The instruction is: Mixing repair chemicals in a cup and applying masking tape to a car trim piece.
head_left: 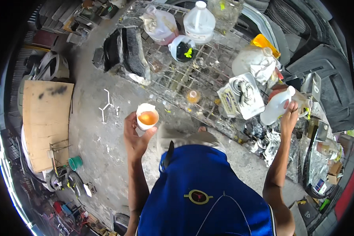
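My left hand (134, 133) holds a small white cup (147, 126) of orange liquid, raised left of the wire-grid table (208, 63). At the table's right end my right hand (289, 112) has its fingers closed on a translucent white plastic bottle (272, 112) with a white cap; another stained container (305, 105) is partly behind it. Beside them are a rectangular tin (249, 104) with dark smears and a cloudy jug with a crumpled rag (263, 70) on it. A small amber bottle (193, 96) stands near the table's front edge.
Jugs (196, 27), a cup of dark contents (185, 51) and a black molded piece (114, 55) occupy the table's back and left. A plywood board (45, 126), green bucket (75, 162) and wheel are at left; crumpled foil (267, 141) and dark panels (322, 90) at right.
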Tool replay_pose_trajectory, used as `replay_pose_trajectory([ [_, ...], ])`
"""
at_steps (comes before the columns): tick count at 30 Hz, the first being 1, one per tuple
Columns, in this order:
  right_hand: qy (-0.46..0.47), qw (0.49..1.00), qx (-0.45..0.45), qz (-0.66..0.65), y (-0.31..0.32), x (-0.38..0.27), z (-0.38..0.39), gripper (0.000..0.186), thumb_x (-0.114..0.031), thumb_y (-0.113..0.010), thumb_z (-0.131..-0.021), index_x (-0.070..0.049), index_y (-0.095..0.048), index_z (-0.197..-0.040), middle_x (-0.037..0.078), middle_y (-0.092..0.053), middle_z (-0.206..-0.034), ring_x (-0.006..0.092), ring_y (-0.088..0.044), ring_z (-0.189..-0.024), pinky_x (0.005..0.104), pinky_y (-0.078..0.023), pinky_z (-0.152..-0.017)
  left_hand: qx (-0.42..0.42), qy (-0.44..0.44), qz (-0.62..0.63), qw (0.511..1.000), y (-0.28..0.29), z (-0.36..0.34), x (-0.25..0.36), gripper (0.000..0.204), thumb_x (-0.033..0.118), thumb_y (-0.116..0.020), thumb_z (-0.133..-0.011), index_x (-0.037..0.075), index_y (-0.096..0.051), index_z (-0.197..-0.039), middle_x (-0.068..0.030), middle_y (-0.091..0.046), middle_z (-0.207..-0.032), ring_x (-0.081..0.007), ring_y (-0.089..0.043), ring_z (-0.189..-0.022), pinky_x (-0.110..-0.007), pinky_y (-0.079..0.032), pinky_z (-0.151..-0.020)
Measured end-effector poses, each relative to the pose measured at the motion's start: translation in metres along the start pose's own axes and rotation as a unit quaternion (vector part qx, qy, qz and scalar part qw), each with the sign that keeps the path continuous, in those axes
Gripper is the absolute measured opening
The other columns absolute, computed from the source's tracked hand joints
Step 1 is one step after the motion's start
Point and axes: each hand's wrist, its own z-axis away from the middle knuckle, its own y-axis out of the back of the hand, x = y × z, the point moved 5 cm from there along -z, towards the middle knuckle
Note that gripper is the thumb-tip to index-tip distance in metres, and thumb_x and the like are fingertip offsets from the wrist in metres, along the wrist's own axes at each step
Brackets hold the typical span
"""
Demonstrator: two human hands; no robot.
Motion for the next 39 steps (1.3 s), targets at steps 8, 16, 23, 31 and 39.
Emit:
replay_pose_trajectory([
  [8, 0.169, 0.973, -0.084, 0.132, 0.048, -0.146, -0.03, 0.026, -0.018, -0.043, -0.106, 0.001, -0.061, -0.105, 0.016, -0.058, -0.087, 0.0322, -0.056, -0.083, 0.0392, -0.044, -0.079, -0.128, -0.016, 0.013, 0.991, -0.066, -0.021, 0.014, 0.069, 0.008, -0.083, -0.076, -0.002, -0.047, -0.134, -0.0123, -0.063, -0.123, -0.019, -0.061, -0.111, -0.035, -0.047, -0.101],
  [16, 0.262, 0.914, -0.293, 0.101, 0.033, -0.227, -0.03, 0.043, 0.014, -0.052, -0.069, -0.004, -0.061, -0.107, 0.017, -0.066, -0.098, 0.0387, -0.062, -0.096, 0.0457, -0.045, -0.091, -0.179, -0.063, 0.026, 0.981, -0.109, -0.057, 0.069, 0.073, 0.02, -0.092, -0.068, 0.004, -0.056, -0.129, -0.0097, -0.059, -0.117, -0.0206, -0.054, -0.11, -0.036, -0.044, -0.098],
  [23, 0.314, 0.831, -0.423, 0.175, -0.003, -0.282, -0.021, 0.03, 0.004, -0.058, -0.079, -0.007, -0.059, -0.107, 0.019, -0.069, -0.094, 0.0399, -0.068, -0.094, 0.0507, -0.05, -0.085, -0.2, -0.128, -0.018, 0.971, -0.137, -0.066, 0.094, 0.075, 0.022, -0.093, -0.065, 0.005, -0.058, -0.128, -0.0118, -0.06, -0.12, -0.0248, -0.056, -0.113, -0.037, -0.044, -0.1],
  [31, 0.409, 0.75, -0.459, 0.244, -0.051, -0.318, -0.009, 0.02, -0.006, -0.055, -0.087, -0.008, -0.063, -0.105, 0.017, -0.07, -0.083, 0.0368, -0.069, -0.083, 0.0479, -0.051, -0.082, -0.21, -0.186, -0.002, 0.96, -0.132, -0.074, 0.095, 0.077, 0.024, -0.095, -0.062, 0.005, -0.058, -0.127, -0.0131, -0.061, -0.122, -0.0265, -0.056, -0.113, -0.039, -0.045, -0.101],
  [39, 0.418, 0.713, -0.465, 0.318, -0.067, -0.352, 0.008, 0.014, -0.011, -0.055, -0.091, -0.008, -0.063, -0.103, 0.013, -0.069, -0.077, 0.0337, -0.069, -0.081, 0.0485, -0.047, -0.091, -0.21, -0.204, -0.018, 0.956, -0.113, -0.079, 0.09, 0.077, 0.024, -0.095, -0.063, 0.006, -0.059, -0.128, -0.0137, -0.062, -0.123, -0.0277, -0.056, -0.113, -0.039, -0.045, -0.1],
])
